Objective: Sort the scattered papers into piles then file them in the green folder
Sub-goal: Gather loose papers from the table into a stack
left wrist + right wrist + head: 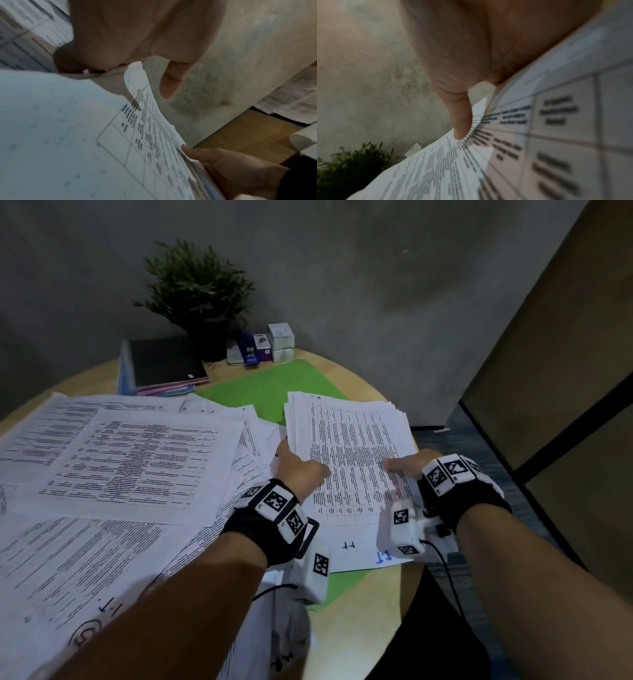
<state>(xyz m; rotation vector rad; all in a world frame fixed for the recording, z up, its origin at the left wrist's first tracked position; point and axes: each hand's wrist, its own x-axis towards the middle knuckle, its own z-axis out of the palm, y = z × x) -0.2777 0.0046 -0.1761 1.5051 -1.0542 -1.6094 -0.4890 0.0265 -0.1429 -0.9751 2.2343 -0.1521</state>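
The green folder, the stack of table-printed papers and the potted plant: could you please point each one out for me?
green folder (274, 392), head view, bare far part of its cover.
stack of table-printed papers (352, 440), head view, middle of the top sheet.
potted plant (198, 285), head view, middle of the foliage.

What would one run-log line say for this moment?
both hands: left hand, right hand grip stack of table-printed papers | over green folder | loose papers unsorted left

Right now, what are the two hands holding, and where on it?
Both hold one stack of white printed table sheets above the green folder: left hand grips its left edge, right hand its right edge, thumbs on top.
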